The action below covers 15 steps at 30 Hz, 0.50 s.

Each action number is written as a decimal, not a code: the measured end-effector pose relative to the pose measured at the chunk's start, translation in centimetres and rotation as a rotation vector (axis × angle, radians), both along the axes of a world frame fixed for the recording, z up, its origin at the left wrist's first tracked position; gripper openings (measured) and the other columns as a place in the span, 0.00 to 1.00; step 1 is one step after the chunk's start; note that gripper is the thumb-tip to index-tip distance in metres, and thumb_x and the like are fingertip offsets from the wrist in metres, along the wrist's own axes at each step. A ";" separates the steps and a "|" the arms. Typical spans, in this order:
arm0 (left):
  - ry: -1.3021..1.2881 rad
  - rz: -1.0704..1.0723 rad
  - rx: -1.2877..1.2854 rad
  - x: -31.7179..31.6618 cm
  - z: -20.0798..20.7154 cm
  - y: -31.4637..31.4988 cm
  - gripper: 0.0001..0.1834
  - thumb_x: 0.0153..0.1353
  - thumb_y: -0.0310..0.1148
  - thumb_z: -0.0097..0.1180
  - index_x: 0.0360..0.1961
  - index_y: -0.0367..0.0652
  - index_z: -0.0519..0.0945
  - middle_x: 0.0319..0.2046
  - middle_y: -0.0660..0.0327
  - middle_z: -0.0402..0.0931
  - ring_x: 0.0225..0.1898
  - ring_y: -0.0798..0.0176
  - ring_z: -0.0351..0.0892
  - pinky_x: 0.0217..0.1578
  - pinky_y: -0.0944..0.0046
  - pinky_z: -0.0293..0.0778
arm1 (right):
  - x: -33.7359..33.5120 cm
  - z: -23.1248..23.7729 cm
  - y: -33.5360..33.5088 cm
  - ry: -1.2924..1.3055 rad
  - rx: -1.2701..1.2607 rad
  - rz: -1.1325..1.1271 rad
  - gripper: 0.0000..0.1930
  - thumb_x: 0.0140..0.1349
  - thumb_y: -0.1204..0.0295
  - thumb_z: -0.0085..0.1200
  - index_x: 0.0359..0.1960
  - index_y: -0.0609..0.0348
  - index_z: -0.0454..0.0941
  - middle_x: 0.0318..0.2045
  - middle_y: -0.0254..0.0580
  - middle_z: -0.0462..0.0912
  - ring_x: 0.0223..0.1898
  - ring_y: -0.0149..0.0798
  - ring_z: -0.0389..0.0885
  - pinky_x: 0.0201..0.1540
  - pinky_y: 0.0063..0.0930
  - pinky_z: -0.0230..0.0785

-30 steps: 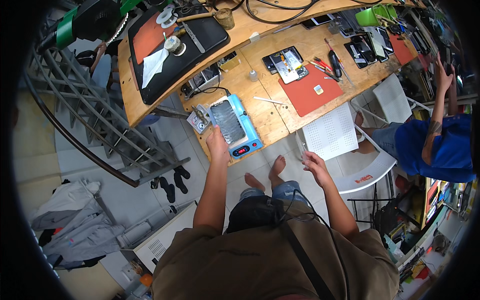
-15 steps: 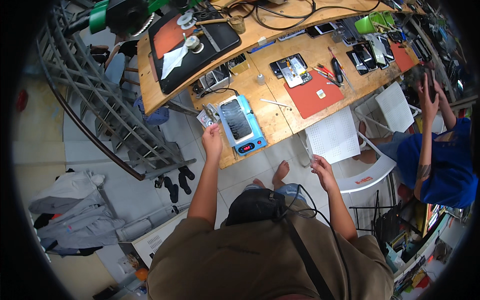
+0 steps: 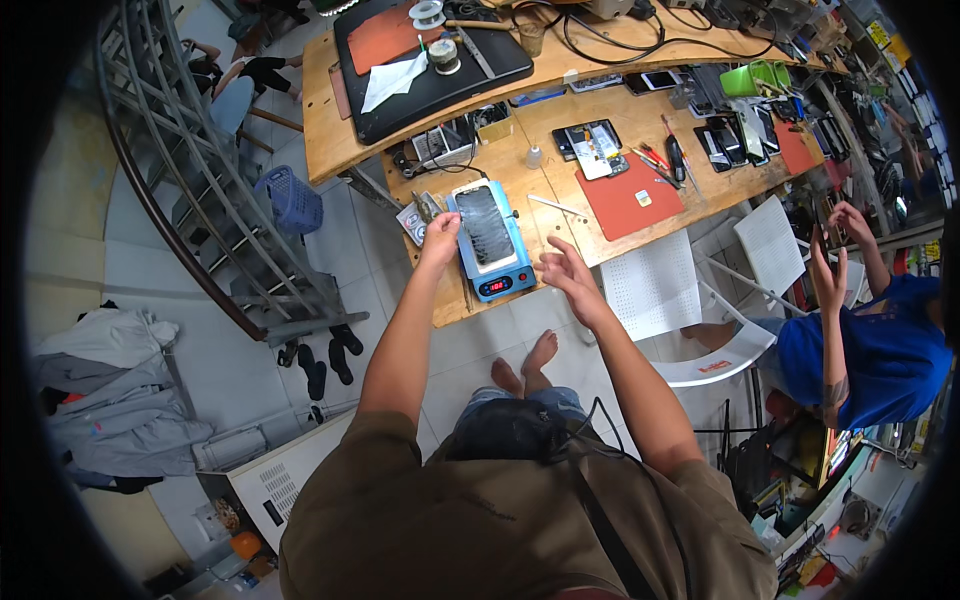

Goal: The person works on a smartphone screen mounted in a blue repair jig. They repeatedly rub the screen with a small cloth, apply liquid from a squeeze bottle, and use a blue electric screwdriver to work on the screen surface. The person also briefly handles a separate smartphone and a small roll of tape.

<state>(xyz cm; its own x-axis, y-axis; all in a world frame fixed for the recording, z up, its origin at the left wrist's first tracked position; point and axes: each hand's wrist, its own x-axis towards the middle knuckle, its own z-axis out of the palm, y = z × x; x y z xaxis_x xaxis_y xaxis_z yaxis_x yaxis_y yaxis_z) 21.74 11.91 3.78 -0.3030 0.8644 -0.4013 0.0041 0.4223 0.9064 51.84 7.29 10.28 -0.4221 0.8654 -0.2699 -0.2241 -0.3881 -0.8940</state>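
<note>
1. The panel (image 3: 483,230), dark, rectangular and streaky, lies on the blue machine (image 3: 515,278), whose flat bed probably keeps it level.
2. The left hand (image 3: 440,242) is at the machine's left edge, fingertips drawn together; whether they pinch something, I cannot tell.
3. The right hand (image 3: 570,278) hovers near the machine's right front corner, fingers loosely spread, grasping nothing visible.
4. The bench (image 3: 545,182) beneath is worn wood.
5. The mat (image 3: 625,210), thin and reddish, perhaps protects this wood; a dismantled phone (image 3: 601,162) lies at its far edge.
</note>
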 end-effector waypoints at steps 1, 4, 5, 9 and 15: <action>0.031 -0.010 0.033 -0.7 -0.6 -0.1 0.13 0.71 0.38 0.57 0.49 0.40 0.81 0.34 0.70 0.77 0.33 0.74 0.71 0.34 0.69 0.70 | -1.5 -0.4 0.7 -0.004 0.027 0.006 0.39 0.62 0.69 0.63 0.74 0.56 0.56 0.54 0.49 0.73 0.58 0.39 0.75 0.58 0.32 0.70; 0.014 -0.002 0.114 -0.2 -1.4 0.0 0.11 0.70 0.34 0.58 0.44 0.36 0.81 0.32 0.68 0.79 0.33 0.75 0.72 0.35 0.69 0.70 | -4.0 -1.2 1.8 -0.023 0.020 -0.022 0.40 0.63 0.69 0.63 0.74 0.59 0.54 0.52 0.47 0.74 0.55 0.37 0.76 0.57 0.30 0.70; 0.032 -0.014 0.149 -0.4 -1.8 0.0 0.11 0.70 0.34 0.59 0.43 0.36 0.82 0.31 0.68 0.79 0.32 0.75 0.72 0.34 0.69 0.70 | -4.6 -1.5 1.7 -0.023 0.020 -0.049 0.39 0.64 0.69 0.63 0.73 0.61 0.55 0.52 0.47 0.75 0.53 0.36 0.76 0.57 0.30 0.70; 0.102 -0.051 0.138 -1.3 -2.9 0.3 0.09 0.69 0.34 0.60 0.37 0.37 0.82 0.27 0.70 0.77 0.28 0.74 0.69 0.31 0.69 0.68 | -5.7 -1.6 1.4 -0.044 0.036 -0.040 0.36 0.65 0.70 0.61 0.72 0.61 0.57 0.54 0.46 0.73 0.57 0.37 0.75 0.59 0.31 0.68; 0.048 -0.072 0.138 -1.6 -2.3 1.2 0.10 0.69 0.34 0.61 0.33 0.39 0.81 0.23 0.72 0.72 0.24 0.75 0.64 0.26 0.69 0.62 | -6.5 -0.5 0.8 -0.042 0.060 -0.061 0.34 0.65 0.69 0.60 0.71 0.60 0.61 0.56 0.45 0.72 0.60 0.39 0.74 0.62 0.33 0.66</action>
